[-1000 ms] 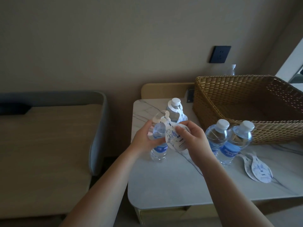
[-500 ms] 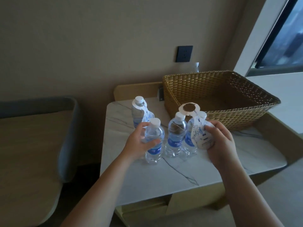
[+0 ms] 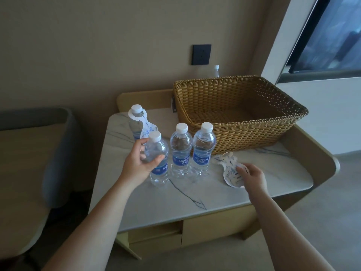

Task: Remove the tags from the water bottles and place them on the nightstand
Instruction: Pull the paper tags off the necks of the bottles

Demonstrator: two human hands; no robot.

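Four clear water bottles with white caps stand on the marble nightstand. The back left bottle carries a white paper tag around its neck. My left hand is wrapped around the nearest bottle, thumb across its front. Two bare-necked bottles stand just to its right. To their right, loose tags lie flat on the marble in front of the basket. My right hand has its fingers on the top tag, which touches the tabletop.
A large wicker basket fills the back right of the nightstand, with a small bottle behind it and a dark wall socket above. A bed with a grey frame lies left. The nightstand has a raised wooden rim.
My right hand has carried the removed tag down from in front of the bottles and laid it on the tags at the right. My left hand stays on the nearest bottle, with a looser hold.
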